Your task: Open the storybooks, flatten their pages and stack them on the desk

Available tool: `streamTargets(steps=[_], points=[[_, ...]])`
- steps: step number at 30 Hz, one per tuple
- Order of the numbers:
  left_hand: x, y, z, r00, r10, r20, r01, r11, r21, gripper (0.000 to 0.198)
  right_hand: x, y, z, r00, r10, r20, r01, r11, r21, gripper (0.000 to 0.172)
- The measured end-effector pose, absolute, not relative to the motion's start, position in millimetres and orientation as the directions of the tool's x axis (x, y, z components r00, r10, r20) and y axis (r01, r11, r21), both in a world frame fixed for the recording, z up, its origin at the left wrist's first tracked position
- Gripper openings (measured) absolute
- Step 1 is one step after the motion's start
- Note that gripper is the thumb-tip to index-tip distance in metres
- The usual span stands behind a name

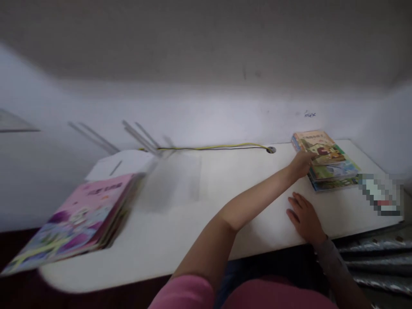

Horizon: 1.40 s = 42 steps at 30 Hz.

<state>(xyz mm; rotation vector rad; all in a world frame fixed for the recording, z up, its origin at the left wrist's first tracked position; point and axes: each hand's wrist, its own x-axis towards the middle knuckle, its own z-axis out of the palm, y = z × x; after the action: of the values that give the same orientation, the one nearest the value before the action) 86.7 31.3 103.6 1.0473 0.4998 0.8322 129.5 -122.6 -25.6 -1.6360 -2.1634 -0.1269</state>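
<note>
My left hand (pixel 301 165) reaches across to the right and is closed on the lower left edge of the top picture book (pixel 317 143), which has an orange-and-tan cover. This book lies on a stack of other picture books (pixel 349 168) near the wall; part of its edge is hidden behind my fingers. Just in front of that stack, my right hand (pixel 305 219) rests low over the white desk (pixel 247 214) with its fingers apart and nothing in it. A second pile, topped by a pink picture book (pixel 86 214), lies at the desk's left end, overhanging the front edge.
A yellow-and-black cable (pixel 206 148) runs along the wall into a round hole (pixel 271 149) in the desk. White paper (pixel 119 163) lies behind the pink pile. A pixelated object (pixel 381 195) sits at the right end. Plastic-wrapped things (pixel 380 262) stand below the right edge.
</note>
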Motion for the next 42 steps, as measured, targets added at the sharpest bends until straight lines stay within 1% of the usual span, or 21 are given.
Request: streamTargets(steps=[1,3,4,5,6,7,8,9,11,13,15,18,23,25,28,31,34,38,42], points=[[68,30,105,0.594,0.804,0.024,-0.344,0.227,0.911,0.034,131,-123,-27,-0.229,0.894,0.385,0.934,0.314,-0.172,0.039],[18,30,104,0.566,0.821,0.075,-0.225,0.066,0.972,0.039,134,-123,-29,-0.249,0.887,0.389,0.929,0.333,-0.163,0.040],[-11,31,101,0.581,0.801,0.143,-0.042,-0.146,0.988,0.040,135,-123,-30,-0.257,0.883,0.392,0.927,0.340,-0.159,0.040],[-42,31,98,0.587,0.786,0.196,0.190,-0.369,0.910,0.039,136,-123,-31,-0.263,0.880,0.395,0.925,0.346,-0.156,0.041],[-74,30,92,0.564,0.801,0.202,0.437,-0.497,0.750,0.039,136,-122,-32,-0.268,0.877,0.399,0.924,0.352,-0.152,0.041],[-106,29,86,0.498,0.852,0.161,0.681,-0.499,0.536,0.039,137,-122,-34,-0.273,0.874,0.402,0.923,0.356,-0.147,0.041],[-136,27,78,0.373,0.922,0.102,0.870,-0.386,0.306,0.041,137,-122,-35,-0.278,0.872,0.404,0.923,0.359,-0.140,0.041],[-165,24,70,0.254,0.963,0.086,0.934,-0.267,0.237,0.045,137,-122,-36,-0.283,0.869,0.405,0.923,0.362,-0.131,0.041],[-213,16,53,0.076,0.995,0.070,0.981,-0.087,0.171,0.053,138,-122,-38,-0.292,0.863,0.411,0.925,0.365,-0.109,0.042],[-251,8,39,-0.081,0.996,0.033,0.991,0.076,0.110,0.061,138,-122,-40,-0.299,0.857,0.420,0.927,0.365,-0.086,0.043],[-279,0,29,-0.180,0.984,-0.009,0.983,0.181,0.025,0.066,139,-122,-42,-0.304,0.852,0.426,0.928,0.365,-0.068,0.045],[-304,-7,24,-0.213,0.977,-0.002,0.977,0.213,-0.035,0.064,141,-122,-44,-0.320,0.843,0.432,0.927,0.374,-0.042,0.045],[-323,-7,27,-0.188,0.982,-0.010,0.981,0.188,-0.058,0.042,143,-122,-45,-0.338,0.831,0.441,0.919,0.392,-0.035,0.043],[-328,-3,28,-0.162,0.986,-0.029,0.986,0.160,-0.054,0.036,143,-122,-45,-0.339,0.834,0.435,0.920,0.390,-0.031,0.044],[-334,2,31,-0.153,0.986,-0.060,0.988,0.150,-0.043,0.033,144,-122,-46,-0.345,0.834,0.431,0.920,0.391,-0.020,0.045],[-339,4,34,-0.189,0.979,-0.073,0.982,0.187,-0.028,0.029,145,-122,-47,-0.350,0.832,0.431,0.919,0.394,-0.015,0.048],[-339,3,34,-0.238,0.971,-0.037,0.971,0.238,0.010,0.030,144,-122,-46,-0.353,0.832,0.428,0.920,0.391,-0.002,0.049],[-333,-1,32,-0.318,0.947,0.032,0.944,0.314,0.105,0.031,142,-122,-43,-0.349,0.829,0.436,0.921,0.388,-0.001,0.048],[-334,-2,38,-0.389,0.918,0.077,0.896,0.358,0.262,0.020,141,-123,-43,-0.344,0.825,0.448,0.920,0.392,-0.016,0.046]])
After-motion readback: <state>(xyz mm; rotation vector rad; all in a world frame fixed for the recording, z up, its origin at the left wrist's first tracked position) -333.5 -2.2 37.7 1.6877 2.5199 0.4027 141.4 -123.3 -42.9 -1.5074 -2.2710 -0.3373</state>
